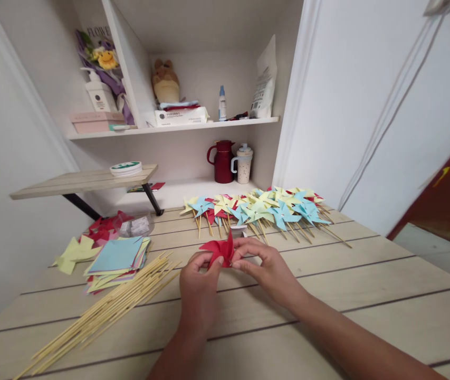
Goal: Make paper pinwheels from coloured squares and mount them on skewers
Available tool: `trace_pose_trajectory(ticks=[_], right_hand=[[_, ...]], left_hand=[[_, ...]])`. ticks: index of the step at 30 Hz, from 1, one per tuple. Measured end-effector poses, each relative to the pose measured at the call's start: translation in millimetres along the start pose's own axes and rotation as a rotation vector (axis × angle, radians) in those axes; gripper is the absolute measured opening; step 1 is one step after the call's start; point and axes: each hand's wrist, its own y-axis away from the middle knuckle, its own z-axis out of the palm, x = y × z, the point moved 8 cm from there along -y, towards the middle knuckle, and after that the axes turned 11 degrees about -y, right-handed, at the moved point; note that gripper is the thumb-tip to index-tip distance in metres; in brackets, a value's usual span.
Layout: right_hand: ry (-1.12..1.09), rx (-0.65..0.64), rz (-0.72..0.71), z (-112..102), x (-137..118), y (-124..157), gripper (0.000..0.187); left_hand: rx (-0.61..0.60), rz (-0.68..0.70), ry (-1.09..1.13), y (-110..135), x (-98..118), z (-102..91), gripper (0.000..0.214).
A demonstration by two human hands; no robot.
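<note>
Red folded-paper pinwheel [219, 250] is up in front of the wearer, above the middle of the pale wood-plank worktop [351, 327], between both hands. Left hand [200, 277]: grip clamped on its near-left side, thumb forward. Right hand [262, 261]: grip pinched on its right edge, thumb and index nearly meeting; can't tell if anything small sits between those fingertips. Left of the hands: loose bundle of thin pale bamboo sticks [109, 306], lying diagonally. Behind that, a stack of square paper sheets, light blue on top [118, 255], with a pale yellow cut-paper piece [75, 253] just beside it on the left. Red paper pieces [106, 228] and a clear plastic container with white contents [136, 226] lie behind the stack. Beyond the right hand: big cluster of red, yellow and blue paper pinwheels on sticks [262, 210], overlapping, sticks pointing mostly nearward.
</note>
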Motion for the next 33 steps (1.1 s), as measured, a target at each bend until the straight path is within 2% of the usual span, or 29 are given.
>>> trace_pose_trajectory(ticks=[4,9,12,18,23,33], right_hand=[[0.016,0.065,-0.003,-10,1,-1,0.01],[0.01,-0.004,0.005,-5,-2,2,0.01],[-0.006,-0.031,0.025,2,-1,4,0.009],[-0.022,-0.006,0.056,0,0,3,0.008],[-0.02,-0.056,0.038,3,-4,3,0.01],[-0.02,-0.048,0.06,1,-3,3,0.01]], left_hand=[[0.005,-0.034,0.01,1,-4,0.9,0.012],[0.038,-0.131,0.013,-1,-17,-3.0,0.014],[0.034,-0.136,0.019,0,-17,-2.9,0.014],[0.015,-0.023,0.002,4,-1,0.0,0.013],[0.027,0.047,-0.067,7,15,-1.6,0.01],[0.055,0.124,-0.087,11,28,-4.7,0.009]])
